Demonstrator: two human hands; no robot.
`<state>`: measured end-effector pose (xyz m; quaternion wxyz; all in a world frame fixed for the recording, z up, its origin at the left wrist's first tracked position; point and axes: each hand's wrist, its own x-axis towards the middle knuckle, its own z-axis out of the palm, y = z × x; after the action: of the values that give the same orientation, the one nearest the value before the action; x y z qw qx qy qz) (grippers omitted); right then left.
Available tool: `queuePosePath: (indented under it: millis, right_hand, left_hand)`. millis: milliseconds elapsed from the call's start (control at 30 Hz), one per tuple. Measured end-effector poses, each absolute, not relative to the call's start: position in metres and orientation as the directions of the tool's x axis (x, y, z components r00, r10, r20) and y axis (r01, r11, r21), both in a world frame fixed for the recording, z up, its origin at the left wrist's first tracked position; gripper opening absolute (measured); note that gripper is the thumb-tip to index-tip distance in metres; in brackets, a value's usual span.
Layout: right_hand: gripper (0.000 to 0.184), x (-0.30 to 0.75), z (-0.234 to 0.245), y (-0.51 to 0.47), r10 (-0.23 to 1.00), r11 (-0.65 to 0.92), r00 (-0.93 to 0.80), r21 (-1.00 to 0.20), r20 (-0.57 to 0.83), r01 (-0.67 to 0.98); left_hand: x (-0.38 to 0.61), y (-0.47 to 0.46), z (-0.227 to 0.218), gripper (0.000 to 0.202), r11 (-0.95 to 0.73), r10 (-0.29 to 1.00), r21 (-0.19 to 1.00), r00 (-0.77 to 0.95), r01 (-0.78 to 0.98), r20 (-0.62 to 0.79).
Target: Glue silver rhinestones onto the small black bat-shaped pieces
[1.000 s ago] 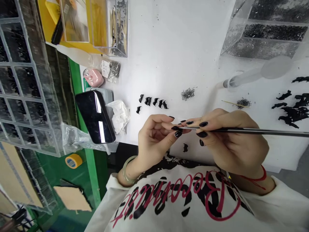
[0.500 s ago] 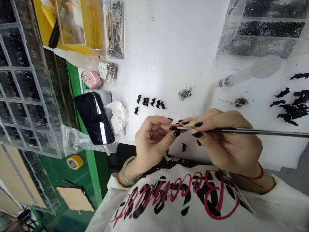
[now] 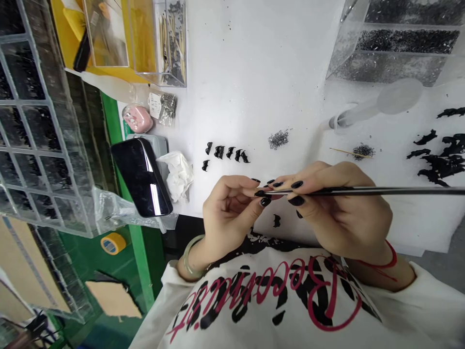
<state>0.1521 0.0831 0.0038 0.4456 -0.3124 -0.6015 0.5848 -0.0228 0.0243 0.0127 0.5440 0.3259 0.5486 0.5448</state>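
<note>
My right hand [image 3: 341,213] grips a long thin black stick [image 3: 381,191] that runs off to the right, its tip at my left fingertips. My left hand [image 3: 228,213] is pinched closed around something small at that tip; I cannot make out what it is. Both hands hover over the near edge of the white table [image 3: 261,72]. A single small black piece [image 3: 276,221] lies just below the hands. A short row of small black pieces [image 3: 227,154] lies beyond my left hand.
A dark phone [image 3: 141,177] and crumpled tissue [image 3: 179,174] lie at the left. Small heaps of tiny beads [image 3: 278,139] sit mid-table. A pile of black shapes [image 3: 441,162] lies at the right. Clear compartment trays [image 3: 32,121] stand left, a clear box [image 3: 392,48] at back right.
The stick's far end has risen slightly, so it now lies level. My hands stay together in almost the same place.
</note>
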Motion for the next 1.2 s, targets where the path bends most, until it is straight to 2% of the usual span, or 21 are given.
queuePosePath:
  millis: [200, 333, 467, 800, 933, 1200]
  right_hand:
    - [0.025, 0.1533, 0.0091, 0.0837, 0.93, -0.013, -0.363, -0.981, 0.058, -0.191]
    - [0.028, 0.1541, 0.0074, 0.0828, 0.919, -0.027, -0.391, -0.982, 0.049, -0.186]
    - [0.02, 0.1529, 0.0084, 0.084, 0.912, -0.061, -0.41, -0.987, 0.007, -0.151]
    - [0.022, 0.1512, 0.0086, 0.0876, 0.896, -0.056, -0.438, -0.962, 0.071, -0.268]
    - [0.02, 0.151, 0.0102, 0.0882, 0.908, -0.092, -0.419, -0.958, 0.032, -0.273]
    - [0.016, 0.1513, 0.0123, 0.0906, 0.903, -0.061, -0.428, -0.972, 0.042, -0.225]
  left_hand:
    - [-0.023, 0.0225, 0.0124, 0.029, 0.216, 0.957, 0.944, -0.136, -0.25, -0.255]
    - [-0.0228, 0.0232, 0.0117, 0.029, 0.213, 0.962, 0.937, -0.108, -0.276, -0.251]
    - [-0.0226, 0.0231, 0.012, 0.028, 0.219, 0.96, 0.934, -0.109, -0.284, -0.258]
    - [-0.0237, 0.022, 0.0128, 0.028, 0.221, 0.963, 0.928, -0.082, -0.3, -0.256]
    - [-0.0237, 0.0219, 0.0127, 0.025, 0.222, 0.962, 0.929, -0.091, -0.296, -0.259]
    - [-0.0236, 0.0202, 0.0113, 0.026, 0.231, 0.961, 0.926, -0.082, -0.299, -0.266]
